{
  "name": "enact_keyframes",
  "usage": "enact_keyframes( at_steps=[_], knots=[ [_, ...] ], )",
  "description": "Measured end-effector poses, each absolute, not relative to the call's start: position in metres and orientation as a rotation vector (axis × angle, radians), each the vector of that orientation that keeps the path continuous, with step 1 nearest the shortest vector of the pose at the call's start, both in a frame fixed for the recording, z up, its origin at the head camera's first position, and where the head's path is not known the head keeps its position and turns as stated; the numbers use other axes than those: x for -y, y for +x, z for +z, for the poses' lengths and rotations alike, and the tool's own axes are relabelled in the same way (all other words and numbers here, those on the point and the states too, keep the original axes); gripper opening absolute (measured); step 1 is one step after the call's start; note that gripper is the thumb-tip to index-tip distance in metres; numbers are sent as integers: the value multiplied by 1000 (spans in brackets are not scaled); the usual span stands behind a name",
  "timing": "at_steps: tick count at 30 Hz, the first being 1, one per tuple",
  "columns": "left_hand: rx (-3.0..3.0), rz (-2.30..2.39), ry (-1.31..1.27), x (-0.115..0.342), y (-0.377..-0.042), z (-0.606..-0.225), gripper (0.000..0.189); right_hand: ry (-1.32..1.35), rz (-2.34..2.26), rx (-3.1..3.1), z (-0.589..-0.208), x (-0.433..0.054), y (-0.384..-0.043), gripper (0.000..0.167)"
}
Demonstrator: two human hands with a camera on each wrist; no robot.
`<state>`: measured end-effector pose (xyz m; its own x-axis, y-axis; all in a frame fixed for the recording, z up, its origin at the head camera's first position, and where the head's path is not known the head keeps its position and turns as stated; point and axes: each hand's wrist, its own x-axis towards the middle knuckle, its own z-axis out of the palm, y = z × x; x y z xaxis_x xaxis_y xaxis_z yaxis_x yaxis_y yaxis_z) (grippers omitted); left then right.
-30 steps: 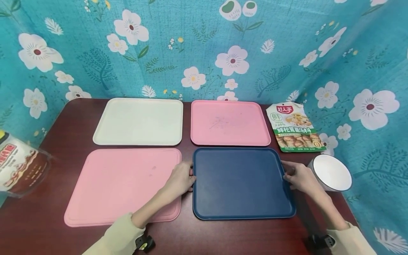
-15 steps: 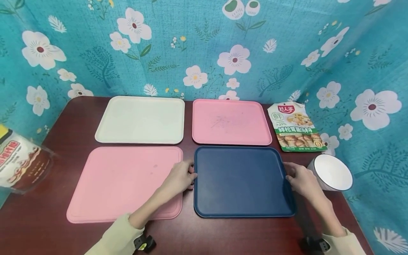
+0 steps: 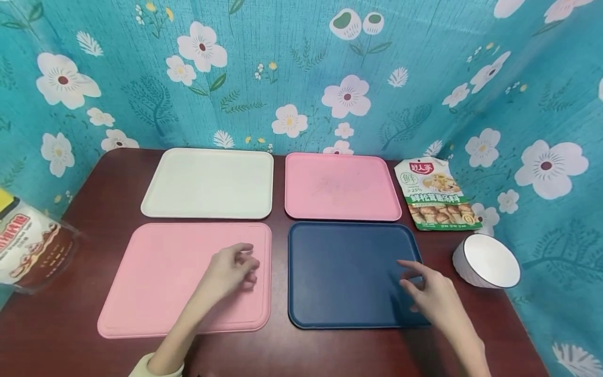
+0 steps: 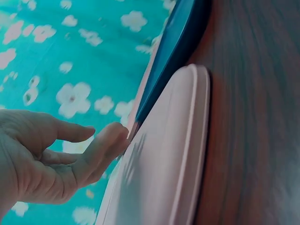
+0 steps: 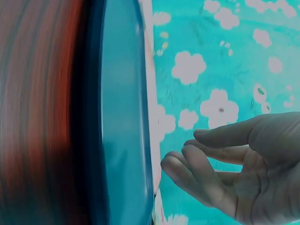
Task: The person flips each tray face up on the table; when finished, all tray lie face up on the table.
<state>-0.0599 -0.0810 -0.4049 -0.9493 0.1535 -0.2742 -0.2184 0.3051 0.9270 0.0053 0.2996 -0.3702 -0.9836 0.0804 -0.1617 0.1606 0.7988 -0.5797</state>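
Observation:
My left hand point(image 3: 232, 269) hovers over the right part of the front pink tray point(image 3: 160, 283), fingers loosely bent with nothing between them. In the left wrist view the thumb and fingers point(image 4: 105, 147) stand apart above that tray. The dark blue tray point(image 3: 348, 277) lies flat to its right. Over the blue tray's right edge is my right hand point(image 3: 431, 293), fingers relaxed and holding nothing. The right wrist view shows its fingertips point(image 5: 173, 166) beside the blue tray's surface point(image 5: 124, 103).
Behind lie a white tray point(image 3: 209, 183) and a smaller pink tray point(image 3: 341, 186). At the right are a printed food pouch point(image 3: 435, 196) and a white bowl point(image 3: 490, 262). A brown-and-white package point(image 3: 35, 246) stands at the left. A floral curtain point(image 3: 301, 68) hangs behind the dark table point(image 3: 264, 356).
Both hands have let go of the blue tray's sides. The left moved left over the front pink tray; the right lifted over the blue tray's right edge. The trays stay in place.

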Motion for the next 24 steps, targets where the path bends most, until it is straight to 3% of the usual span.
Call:
enact_keyframes(
  at_steps=[12,24],
  knots=[
    [-2389,1694,-82,176,-46,-391,46,144,-1560,-2587,-376,-191,-4,37],
    [-2798,1267,-348,267,-25,-398,52,-210,-1485,-2663,-390,-110,-28,32]
  ],
)
